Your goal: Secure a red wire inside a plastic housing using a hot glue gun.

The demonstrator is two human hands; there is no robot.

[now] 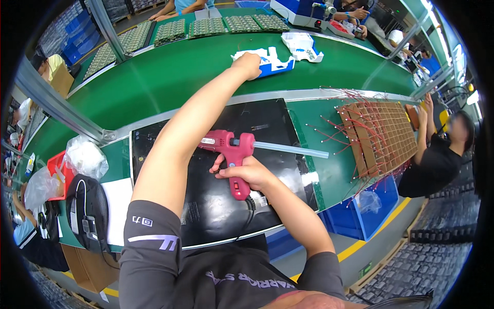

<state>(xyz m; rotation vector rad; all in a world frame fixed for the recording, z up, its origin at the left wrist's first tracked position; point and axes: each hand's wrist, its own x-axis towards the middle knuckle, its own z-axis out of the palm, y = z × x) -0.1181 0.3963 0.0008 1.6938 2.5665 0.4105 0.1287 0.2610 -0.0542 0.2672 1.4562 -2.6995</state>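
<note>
My right hand (252, 174) is closed around the handle of a red hot glue gun (237, 154) over the black mat (218, 219). A translucent glue stick (290, 149) juts from the gun's back toward the right. The nozzle end is hidden behind my left forearm. Stretched across to the green conveyor belt, my left hand (248, 66) grips the left end of a white-and-blue plastic housing (278, 65); its fingertips are partly hidden. Just beyond that housing lies a second white housing (303, 49), apart from my hand.
Right of the mat stands a cardboard divider box (383, 136) with red wires sticking out. Circuit board panels (206, 27) line the far side. At left are a black fan-like device (88, 213), a red bin (60, 172) and plastic bags (86, 156). Co-workers sit around.
</note>
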